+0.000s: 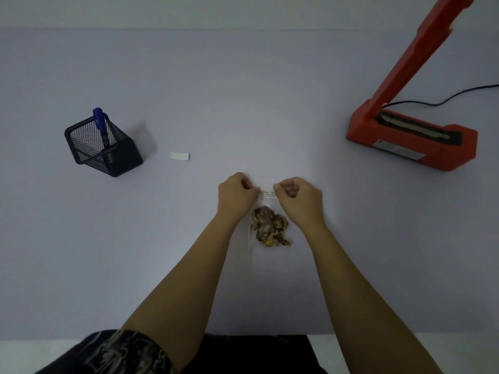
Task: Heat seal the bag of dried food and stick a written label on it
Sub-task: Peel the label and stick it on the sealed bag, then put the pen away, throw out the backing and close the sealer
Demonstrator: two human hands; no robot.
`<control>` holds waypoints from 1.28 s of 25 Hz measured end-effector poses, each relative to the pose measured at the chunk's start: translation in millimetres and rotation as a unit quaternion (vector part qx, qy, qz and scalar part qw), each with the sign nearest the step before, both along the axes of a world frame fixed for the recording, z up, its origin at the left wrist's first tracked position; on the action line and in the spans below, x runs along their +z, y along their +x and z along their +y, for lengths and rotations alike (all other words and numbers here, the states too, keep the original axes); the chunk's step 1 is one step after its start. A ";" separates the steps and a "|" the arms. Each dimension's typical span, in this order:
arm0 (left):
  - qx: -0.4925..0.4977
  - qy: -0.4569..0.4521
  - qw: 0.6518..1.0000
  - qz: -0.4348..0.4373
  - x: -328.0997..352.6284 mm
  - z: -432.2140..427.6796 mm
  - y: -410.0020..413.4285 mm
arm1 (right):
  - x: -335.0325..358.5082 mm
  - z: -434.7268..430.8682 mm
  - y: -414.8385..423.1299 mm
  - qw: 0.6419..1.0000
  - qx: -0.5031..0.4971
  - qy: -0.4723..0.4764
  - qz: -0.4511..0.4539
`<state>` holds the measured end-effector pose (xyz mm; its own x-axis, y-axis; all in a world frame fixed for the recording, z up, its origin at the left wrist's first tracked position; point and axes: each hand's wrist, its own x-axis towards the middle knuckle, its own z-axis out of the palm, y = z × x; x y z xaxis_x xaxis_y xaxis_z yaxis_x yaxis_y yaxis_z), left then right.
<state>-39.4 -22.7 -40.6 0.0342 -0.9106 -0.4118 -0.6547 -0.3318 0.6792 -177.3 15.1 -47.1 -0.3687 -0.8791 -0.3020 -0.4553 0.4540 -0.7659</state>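
A clear plastic bag (266,197) with brown dried food (270,227) lies flat on the pale table in front of me. My left hand (235,194) pinches the bag's far left corner and my right hand (299,197) pinches its far right corner, near the printed strip at its mouth. A small white label (179,156) lies on the table to the left. A blue pen (101,125) stands in a black mesh holder (101,147) at the far left. The red heat sealer (413,136) sits at the right with its arm raised.
The sealer's black power cable (442,99) runs off to the right behind it. The table's near edge (405,334) is close to my body. The back edge meets a pale wall.
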 end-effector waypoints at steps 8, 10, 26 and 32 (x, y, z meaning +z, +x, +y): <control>0.000 0.072 0.997 0.008 0.4 57.6 23.4 | 10.2 67.3 -4.9 0.992 -0.069 0.098 -0.041; 0.038 0.085 0.993 0.077 -0.2 62.0 18.5 | 13.2 69.4 6.8 0.991 -0.074 0.090 -0.071; 0.127 -0.038 0.972 0.195 54.4 -180.0 36.2 | 48.6 -186.9 31.7 0.992 -0.029 -0.104 -0.072; 0.139 -0.050 0.981 0.129 6.3 -280.8 17.1 | 3.3 -294.2 12.7 0.995 0.016 -0.095 -0.024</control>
